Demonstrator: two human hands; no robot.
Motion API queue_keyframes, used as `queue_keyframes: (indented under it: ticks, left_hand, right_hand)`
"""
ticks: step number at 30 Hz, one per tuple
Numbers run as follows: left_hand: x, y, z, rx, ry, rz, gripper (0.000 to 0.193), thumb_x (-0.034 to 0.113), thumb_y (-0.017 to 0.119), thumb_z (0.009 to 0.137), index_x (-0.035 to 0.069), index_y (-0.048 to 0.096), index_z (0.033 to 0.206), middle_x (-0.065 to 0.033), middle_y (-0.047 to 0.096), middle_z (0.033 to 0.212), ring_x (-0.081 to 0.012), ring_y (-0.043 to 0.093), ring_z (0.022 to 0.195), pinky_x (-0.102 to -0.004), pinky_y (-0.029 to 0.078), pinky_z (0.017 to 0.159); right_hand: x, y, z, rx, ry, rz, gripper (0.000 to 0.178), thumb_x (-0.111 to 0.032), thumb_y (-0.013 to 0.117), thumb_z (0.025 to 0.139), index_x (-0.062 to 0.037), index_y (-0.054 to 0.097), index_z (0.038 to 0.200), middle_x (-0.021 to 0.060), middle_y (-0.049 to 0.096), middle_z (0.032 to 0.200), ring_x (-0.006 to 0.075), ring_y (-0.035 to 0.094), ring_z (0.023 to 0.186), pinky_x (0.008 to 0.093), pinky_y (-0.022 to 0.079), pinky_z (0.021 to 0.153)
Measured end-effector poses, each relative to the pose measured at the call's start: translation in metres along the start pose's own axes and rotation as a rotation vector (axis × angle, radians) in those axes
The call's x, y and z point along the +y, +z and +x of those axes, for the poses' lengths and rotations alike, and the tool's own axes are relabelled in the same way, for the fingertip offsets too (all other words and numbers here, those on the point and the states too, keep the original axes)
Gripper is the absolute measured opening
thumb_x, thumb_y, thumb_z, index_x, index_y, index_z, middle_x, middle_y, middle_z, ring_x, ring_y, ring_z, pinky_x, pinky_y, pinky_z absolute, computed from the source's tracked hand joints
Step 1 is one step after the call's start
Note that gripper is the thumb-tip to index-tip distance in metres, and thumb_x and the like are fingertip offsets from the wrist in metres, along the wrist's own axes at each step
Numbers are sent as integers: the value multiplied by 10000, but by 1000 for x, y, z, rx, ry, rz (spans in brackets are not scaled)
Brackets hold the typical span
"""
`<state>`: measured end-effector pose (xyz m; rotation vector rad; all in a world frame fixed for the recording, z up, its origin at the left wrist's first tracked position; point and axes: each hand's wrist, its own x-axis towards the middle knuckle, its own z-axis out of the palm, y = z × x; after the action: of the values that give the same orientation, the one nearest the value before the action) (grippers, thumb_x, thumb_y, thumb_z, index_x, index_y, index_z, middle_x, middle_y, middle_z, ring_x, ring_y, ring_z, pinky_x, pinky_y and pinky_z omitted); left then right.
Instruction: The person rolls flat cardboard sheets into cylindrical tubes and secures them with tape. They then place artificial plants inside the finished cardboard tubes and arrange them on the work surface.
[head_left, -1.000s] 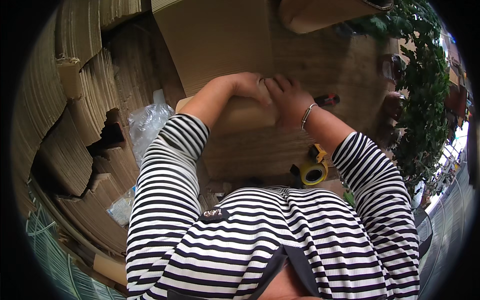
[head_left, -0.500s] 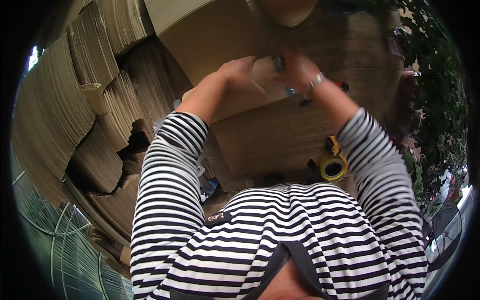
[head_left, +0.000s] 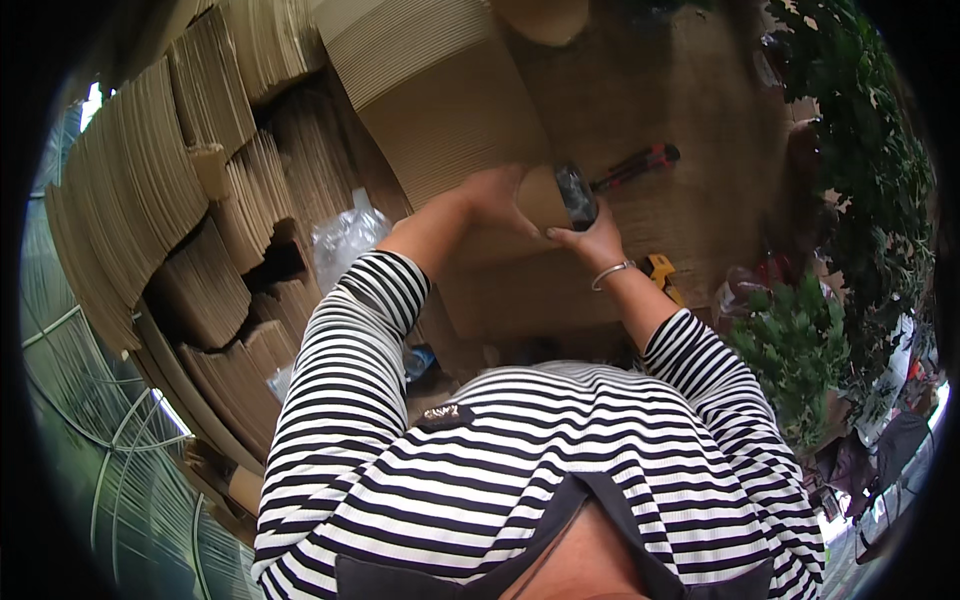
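A small brown cardboard box (head_left: pixel 542 197) is between my hands over the work surface. Its right end shows dark, with crinkled clear plastic (head_left: pixel 575 195) in it. My left hand (head_left: pixel 490 200) is closed round the box's left part, thumb along the near side. At the plastic-filled end, my right hand (head_left: pixel 592 238) grips the near corner; the thumb presses the near edge and the fingers curl round the right side. Just beyond that hand lies a red-and-black hand tool (head_left: pixel 638 166), probably a cutter.
A flat cardboard stack (head_left: pixel 430 120) lies beyond my left hand. More cardboard stacks (head_left: pixel 120 200) line the left. A clear plastic bag (head_left: pixel 348 243) lies beside my left forearm. A yellow tape dispenser (head_left: pixel 662 278) is near my right wrist, and leafy branches (head_left: pixel 795 330) fill the right side.
My right hand, blurred over the box's end before, now holds its near corner. The box's end has turned more into view. The red-and-black tool is now uncovered, and the view has shifted.
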<state>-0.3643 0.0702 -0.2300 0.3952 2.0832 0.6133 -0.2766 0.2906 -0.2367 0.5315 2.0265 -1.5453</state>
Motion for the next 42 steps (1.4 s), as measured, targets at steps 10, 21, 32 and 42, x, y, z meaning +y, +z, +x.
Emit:
queue_keyframes:
  ticks: [10,21,32,42]
  left_hand:
    - [66,97,-52,334,38,222,1098,508,927,472,-28,464,1311,-226,554,1306,-384,531,1247,-461,429,1060]
    - [52,82,-35,167,28,159,1144,528,925,499,-8,454,1393,-215,561,1363,-370,532,1285,-441,444,1073]
    - [37,79,-27,134,54,169,1100,540,916,514,20,502,1389,-190,562,1407,-356,552,1284,-443,471,1054]
    - [20,148,-25,215,96,-69,940,488,926,458,55,616,1232,-158,674,1234,-335,639,1161,-442,520,989]
  right_hand:
    - [39,-29,-63,-23,-213,-669,1150,-338,949,581,-44,338,1510,228,389,1509,380,445,1363,438,451,1076]
    - [-6,-27,-51,-217,-333,-891,1101,-217,933,545,-198,382,1498,242,304,1549,473,422,1357,493,486,1050]
    - [-12,-20,-41,-254,-361,-986,1150,-318,936,574,-156,304,1521,316,294,1527,519,459,1313,512,484,1049]
    - [-51,19,-70,-469,-175,-1528,802,-358,704,855,-179,316,1534,182,394,1536,486,516,1292,534,502,1022]
